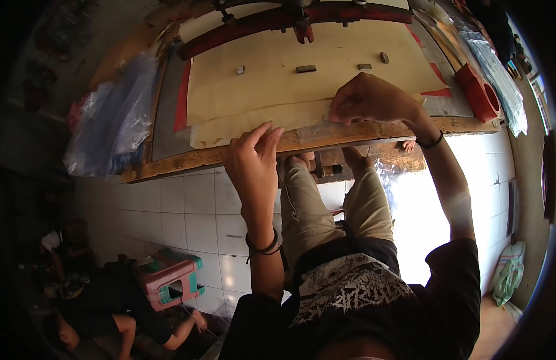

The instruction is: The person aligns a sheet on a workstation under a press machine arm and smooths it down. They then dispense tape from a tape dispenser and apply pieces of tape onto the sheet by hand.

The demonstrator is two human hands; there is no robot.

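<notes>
My left hand (pixel 254 162) is at the near edge of the workbench, thumb and forefinger pinched together at a thin, see-through strip that looks like clear plastic film (pixel 311 132). This film runs along the bench edge towards my right hand (pixel 374 102), whose fingers are curled down and closed at its other end; their tips are partly hidden. Under and beyond both hands lies a large yellowish sheet (pixel 260 84). Small dark metal blocks (pixel 306 69) and a pale little piece (pixel 240 70) rest on that sheet.
A red curved metal frame (pixel 260 35) spans the bench's far side. Clear plastic bags (pixel 125 108) lie at the left, and a red hollow block (pixel 477 93) sits at the right corner. A person (pixel 122 306) is low at left beside a pink-and-green stool (pixel 173 279).
</notes>
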